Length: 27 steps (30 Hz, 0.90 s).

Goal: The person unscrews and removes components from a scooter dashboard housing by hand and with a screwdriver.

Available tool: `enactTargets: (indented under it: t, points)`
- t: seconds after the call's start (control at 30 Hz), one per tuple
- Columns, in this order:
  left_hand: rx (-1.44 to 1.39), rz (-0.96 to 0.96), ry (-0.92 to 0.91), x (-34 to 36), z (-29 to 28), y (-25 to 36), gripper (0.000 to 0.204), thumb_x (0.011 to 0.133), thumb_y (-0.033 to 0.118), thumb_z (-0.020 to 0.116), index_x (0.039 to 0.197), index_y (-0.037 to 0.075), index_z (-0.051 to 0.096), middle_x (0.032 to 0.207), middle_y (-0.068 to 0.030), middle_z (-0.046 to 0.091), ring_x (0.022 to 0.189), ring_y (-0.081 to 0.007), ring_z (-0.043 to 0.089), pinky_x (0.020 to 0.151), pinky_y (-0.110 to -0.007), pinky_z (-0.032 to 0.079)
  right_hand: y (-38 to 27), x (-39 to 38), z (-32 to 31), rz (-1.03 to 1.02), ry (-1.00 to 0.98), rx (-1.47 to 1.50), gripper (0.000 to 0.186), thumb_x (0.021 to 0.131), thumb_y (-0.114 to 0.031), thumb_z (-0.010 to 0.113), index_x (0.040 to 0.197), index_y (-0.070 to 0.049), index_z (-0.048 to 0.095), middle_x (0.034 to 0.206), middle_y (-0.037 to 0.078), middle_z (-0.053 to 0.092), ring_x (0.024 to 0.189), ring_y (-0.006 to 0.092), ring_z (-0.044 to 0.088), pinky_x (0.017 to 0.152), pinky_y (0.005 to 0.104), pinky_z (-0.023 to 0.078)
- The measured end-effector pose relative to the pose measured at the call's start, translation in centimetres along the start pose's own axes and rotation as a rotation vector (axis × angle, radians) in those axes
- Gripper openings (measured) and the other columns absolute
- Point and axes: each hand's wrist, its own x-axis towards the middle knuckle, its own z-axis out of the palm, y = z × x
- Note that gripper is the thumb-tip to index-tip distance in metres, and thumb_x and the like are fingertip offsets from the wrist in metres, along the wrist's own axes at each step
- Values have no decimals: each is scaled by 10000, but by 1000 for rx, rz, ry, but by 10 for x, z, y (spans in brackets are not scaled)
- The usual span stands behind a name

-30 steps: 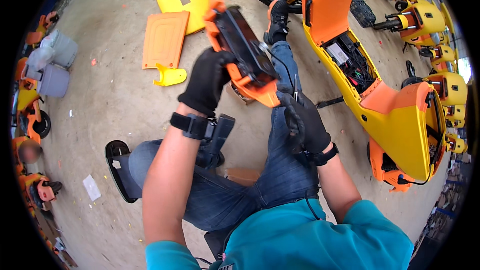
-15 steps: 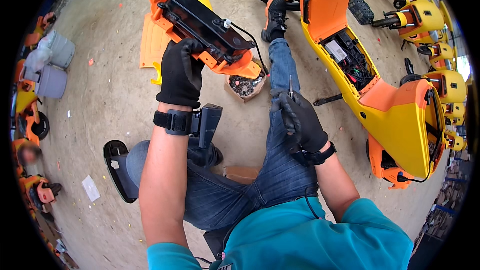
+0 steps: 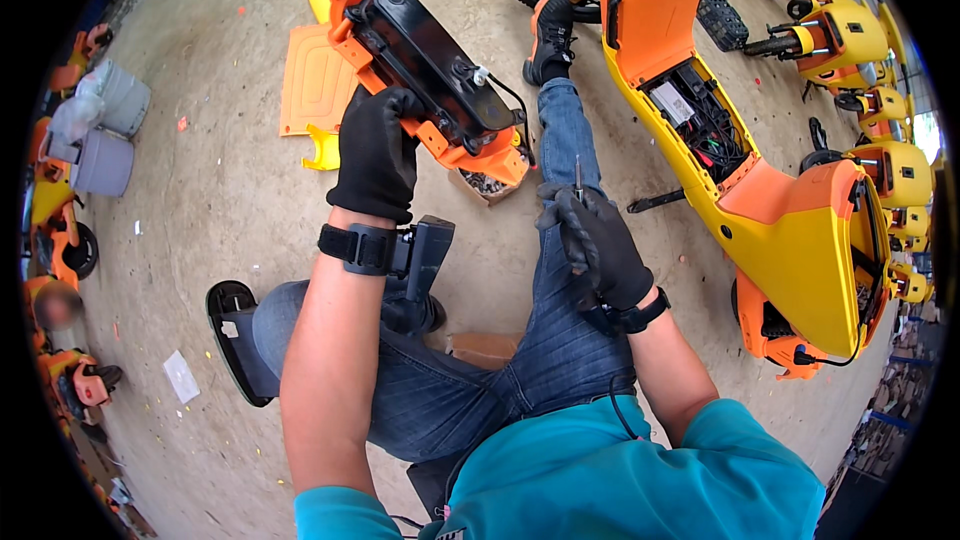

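Note:
My left hand (image 3: pixel 378 155), in a black glove, grips an orange plastic bracket (image 3: pixel 350 45) carrying a long glossy black housing (image 3: pixel 430 60) with a short cable hanging from its lower end. A cardboard box of small hardware (image 3: pixel 478 189) sits on the floor, partly hidden under the bracket. My right hand (image 3: pixel 600 255), also gloved, is closed round a slim screwdriver-like tool (image 3: pixel 578 180) pointing upward, over my right leg, below and to the right of the bracket.
A yellow-and-orange scooter (image 3: pixel 770 245) with its cable compartment open lies at my right. Loose orange (image 3: pixel 308 90) and yellow (image 3: pixel 322 150) panels lie ahead. Buckets (image 3: pixel 105 160) and scooters line the left; more scooters (image 3: pixel 845 30) stand at right. A black pad (image 3: pixel 235 350) is by my left knee.
The bracket and housing have moved up and left, away from my right hand, and shifted slightly since, uncovering part of the hardware box. My right hand keeps the tool, nearly in place.

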Motion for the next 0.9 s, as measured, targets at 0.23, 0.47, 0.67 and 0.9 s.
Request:
enactTargets:
  t: [0.23,0.47,0.67,0.9]
  points:
    - [1204,490,-59,-18,27,7,216,748,-107,666,906,40,683,978,-86,699,894,-200,670,763,-299,545,-18,-7,21,-30,59,-8,505,1037,-458,448,1248,-25,598,760,9,642,436,15,353,403,182,309]
    - [71,-8,-38,-14,36,-13,221,897,-71,491,1066,-9,619,1102,-60,651,994,-169,648,869,-299,550,-11,0,17,-25,-78,75,483,1021,-449,494,1184,-15,630,555,-75,397,446,8,348,408,187,282]
    - [-17,-71,-19,-15,44,-10,278,851,-64,484,1115,-14,556,1031,-68,643,938,-170,664,827,-279,556,-18,-1,18,40,-88,67,433,989,-417,569,1157,-25,642,578,-78,407,453,6,343,415,187,280]
    - [36,-55,-55,-18,45,-8,296,849,-70,489,1132,-13,556,1041,-72,646,937,-168,670,809,-278,562,-14,0,15,52,-138,88,431,954,-414,617,1099,-13,681,606,-89,405,486,4,336,445,190,247]
